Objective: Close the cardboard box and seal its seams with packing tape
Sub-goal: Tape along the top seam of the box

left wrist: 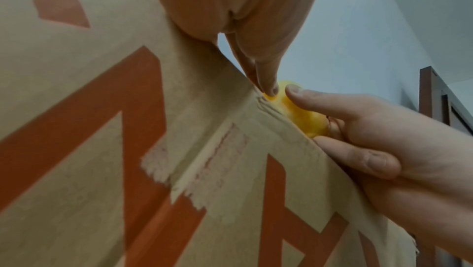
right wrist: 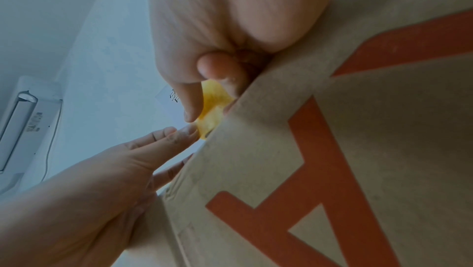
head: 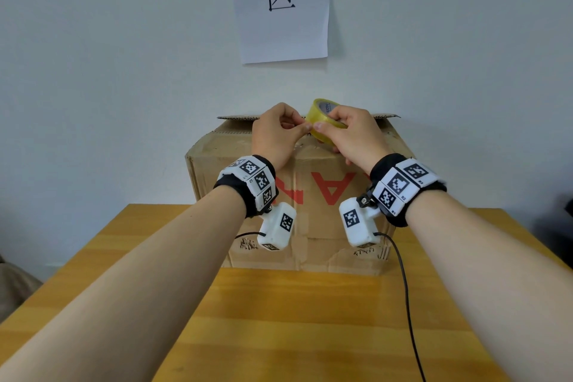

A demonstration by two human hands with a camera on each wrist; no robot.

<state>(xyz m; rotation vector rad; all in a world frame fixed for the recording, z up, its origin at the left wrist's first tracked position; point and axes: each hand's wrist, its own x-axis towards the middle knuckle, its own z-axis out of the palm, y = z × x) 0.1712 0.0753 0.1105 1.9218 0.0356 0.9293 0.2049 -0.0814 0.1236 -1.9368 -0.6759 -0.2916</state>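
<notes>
Picking at the tape roll (head: 325, 121) with my left hand (head: 274, 136), thumb and forefinger pinched together at the roll's near face, just above centre frame in the head view. Whether they hold the loose end yet or only scratch for it, I cannot tell. My right hand (head: 353, 136) is curled round the roll, thumb on the outer band, fingers wrapped behind, keeping it on edge over the near top edge of the cardboard box (head: 297, 192).

The box sits mid-frame on the worktop (head: 310, 319), against the wall, red lettering on the side facing me. Its long axis runs left to right across the frame. One rear flap (head: 238, 117) stands up along the far edge; how flat the other flaps lie is hidden by my hands.

The roll stands upright, its hole pointing roughly left-right, so the tape should pull off toward me or away, across the box's long axis.

Risks, as I judge them:
- The end splits into a sliver if a nail lifts only one corner.
- Freed tape folds onto itself or sticks to my fingers.
- Old torn tape patches on the near face may give poor adhesion.
- Taping before the rear flap is down leaves that seam open.
</notes>
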